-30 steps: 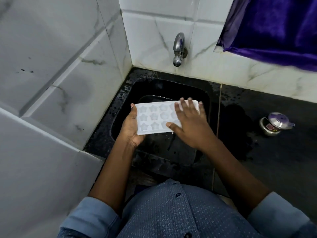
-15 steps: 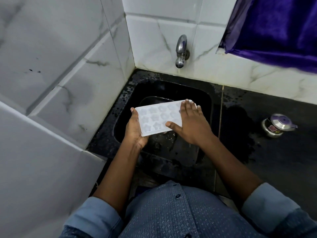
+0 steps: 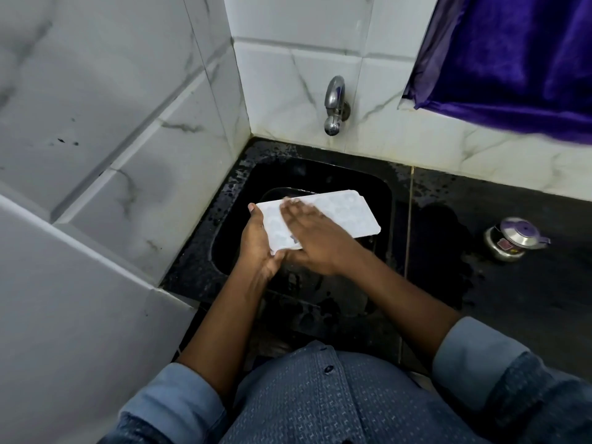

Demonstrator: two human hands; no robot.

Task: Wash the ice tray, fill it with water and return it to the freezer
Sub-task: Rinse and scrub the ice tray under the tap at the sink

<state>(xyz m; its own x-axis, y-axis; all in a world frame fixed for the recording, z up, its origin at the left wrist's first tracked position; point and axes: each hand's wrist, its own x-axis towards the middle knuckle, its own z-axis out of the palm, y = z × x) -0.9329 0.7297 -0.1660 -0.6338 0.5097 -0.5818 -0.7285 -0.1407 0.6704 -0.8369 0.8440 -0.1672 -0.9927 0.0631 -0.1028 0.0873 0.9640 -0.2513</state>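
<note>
You are in the washing step, as I judge it. The ice tray [image 3: 339,216] is held in the air over the black sink [image 3: 382,200], lower than the tap [image 3: 334,107] and nearer to you, and I see no water running from the tap. Your left hand [image 3: 256,241] grips the tray at its left short end, thumb on the upper edge and fingers underneath. Your right hand [image 3: 317,241] lies flat on the top face with straight fingers and holds nothing; it is blurred, so it is probably rubbing the moulds. Filling the tray and returning it to the freezer are both left to do, and no freezer is in view. The tray's long axis goes from your left to your right and a little away from you, the moulded face looks upward, and the right end is free
</note>
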